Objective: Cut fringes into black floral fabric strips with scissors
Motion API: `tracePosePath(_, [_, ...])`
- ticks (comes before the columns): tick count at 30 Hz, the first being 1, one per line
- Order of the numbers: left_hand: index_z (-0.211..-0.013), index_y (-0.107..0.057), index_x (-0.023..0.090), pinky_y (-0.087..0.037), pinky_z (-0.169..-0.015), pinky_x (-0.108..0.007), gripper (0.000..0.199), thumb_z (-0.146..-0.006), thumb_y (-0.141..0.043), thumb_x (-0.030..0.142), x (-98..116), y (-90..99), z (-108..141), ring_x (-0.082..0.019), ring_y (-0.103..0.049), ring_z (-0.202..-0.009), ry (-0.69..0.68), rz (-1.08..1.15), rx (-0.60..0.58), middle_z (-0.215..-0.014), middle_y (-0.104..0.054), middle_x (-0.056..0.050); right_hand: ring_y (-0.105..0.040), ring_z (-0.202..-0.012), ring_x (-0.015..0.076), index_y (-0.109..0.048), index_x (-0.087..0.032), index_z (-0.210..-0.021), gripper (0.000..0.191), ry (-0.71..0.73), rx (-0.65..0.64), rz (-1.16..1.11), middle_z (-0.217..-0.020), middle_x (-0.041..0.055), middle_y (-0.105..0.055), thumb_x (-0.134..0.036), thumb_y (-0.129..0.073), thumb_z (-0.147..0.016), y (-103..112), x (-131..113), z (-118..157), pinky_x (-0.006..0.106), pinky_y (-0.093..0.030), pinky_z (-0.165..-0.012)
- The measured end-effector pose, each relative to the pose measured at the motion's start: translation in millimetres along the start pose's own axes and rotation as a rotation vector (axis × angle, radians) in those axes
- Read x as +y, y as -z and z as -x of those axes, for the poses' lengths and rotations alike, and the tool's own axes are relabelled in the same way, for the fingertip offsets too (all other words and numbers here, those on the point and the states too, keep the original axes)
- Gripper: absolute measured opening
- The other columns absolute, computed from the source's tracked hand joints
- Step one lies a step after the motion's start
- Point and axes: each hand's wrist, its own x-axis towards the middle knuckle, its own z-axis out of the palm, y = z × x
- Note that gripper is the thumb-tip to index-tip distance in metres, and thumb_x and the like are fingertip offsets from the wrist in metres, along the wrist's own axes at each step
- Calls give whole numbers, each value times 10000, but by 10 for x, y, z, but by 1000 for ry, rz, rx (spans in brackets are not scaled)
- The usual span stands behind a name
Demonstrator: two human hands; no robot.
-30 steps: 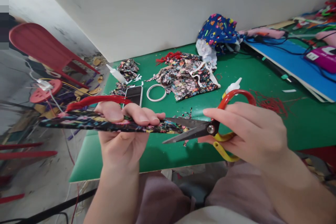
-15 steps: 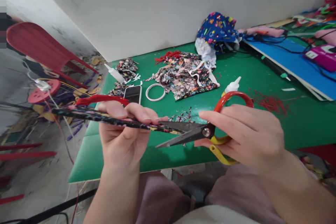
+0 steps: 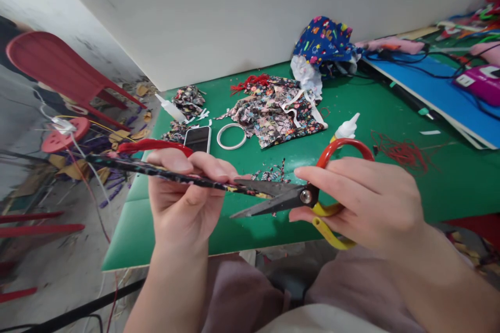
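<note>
My left hand [image 3: 189, 187] pinches a thin, dark floral fabric-covered strip [image 3: 133, 165], held slanting across the front of the green table. A bundle of red strands [image 3: 154, 146] also passes behind the fingers of that hand. My right hand [image 3: 363, 192] grips scissors [image 3: 307, 196] with red and yellow handles. Their blades are parted, with the right end of the floral strip between them, close to the pivot. Below and behind the blades lie small floral snippets [image 3: 269, 173] on the table.
On the green table [image 3: 390, 187] are crumpled floral cloth [image 3: 281, 114], a tape ring [image 3: 232, 137], a phone [image 3: 197, 139], white glue bottles [image 3: 172, 109], red threads [image 3: 404, 151] and a blue board [image 3: 441, 93] with cables. A red chair [image 3: 58, 62] stands left.
The left end of the floral strip has shifted slightly right. The scissors stay parted around its right end, and both hands are almost where they were.
</note>
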Motion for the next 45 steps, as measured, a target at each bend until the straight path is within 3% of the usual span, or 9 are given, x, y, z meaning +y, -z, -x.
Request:
tracePosePath(26, [-897, -604, 246, -624, -699, -289, 219, -749, -706, 121, -4, -6, 1, -99, -653, -733, 23, 43, 16, -794, -670, 55, -577, -588, 109, -628, -168, -1020, 356, -23, 9, 48, -678, -7, -651, -436, -641, -786, 14, -45, -8, 244, -394, -544])
tracePosePath(31, [-900, -617, 257, -617, -684, -234, 199, -769, -689, 125, 18, 19, -7, -85, -657, -741, -10, 37, 14, -801, -674, 64, -533, -474, 94, -629, -192, -938, 325, -217, 44, -55, -570, -35, -605, -488, -576, -812, 62, -56, -64, 237, -374, -470])
tracePosePath(35, [-904, -623, 261, -622, -672, -240, 194, -763, -698, 150, 24, 18, -13, -87, -661, -730, -24, 9, 30, -794, -676, 72, -611, -603, 133, -582, -202, -952, 470, -377, 46, -188, -750, 3, -674, -596, -625, -701, 65, -45, -58, 243, -469, -587])
tracePosePath(38, [-942, -626, 263, -616, -679, -229, 174, -805, -654, 158, 18, 14, -4, -81, -659, -743, -51, -7, 24, -823, -680, 62, -637, -797, 176, -554, -157, -1039, 623, -318, -20, -236, -936, 66, -677, -630, -654, -647, 25, -22, -40, 276, -501, -730])
tracePosePath(40, [-973, -620, 265, -615, -687, -234, 174, -836, -616, 159, 12, 10, 6, -83, -662, -764, -61, -33, 31, -845, -681, 58, -614, -889, 208, -547, -121, -1063, 660, -224, -85, -242, -959, 94, -658, -617, -671, -646, -6, -7, -36, 316, -491, -807])
tracePosePath(45, [-989, -610, 234, -590, -657, -164, 175, -844, -601, 135, -5, -3, 11, -72, -664, -772, -76, -55, 32, -859, -694, 50, -569, -751, 189, -562, -74, -1022, 570, -103, -81, -166, -786, 69, -623, -517, -696, -689, -55, 5, -33, 340, -477, -761])
